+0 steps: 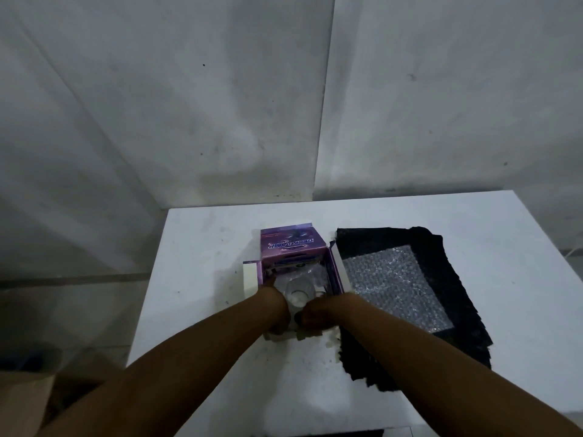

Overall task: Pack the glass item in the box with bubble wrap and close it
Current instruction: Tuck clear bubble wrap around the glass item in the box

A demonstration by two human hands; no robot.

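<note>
A purple box (335,272) lies open on the white table (202,279), its printed lid flap (290,247) standing up at the far end. Inside it sits a clear glass item (298,290) wrapped in bubble wrap. My left hand (276,299) reaches into the box at the left of the glass item, fingers hidden inside. At the box's near right end my right hand (315,315) is curled over the wrapped item. A second sheet of bubble wrap (397,288) lies on a black cloth (441,348) to the right of the box.
A grey wall stands close behind the table. A cardboard box (28,402) sits on the floor at the lower left. The table's left edge runs near my left forearm.
</note>
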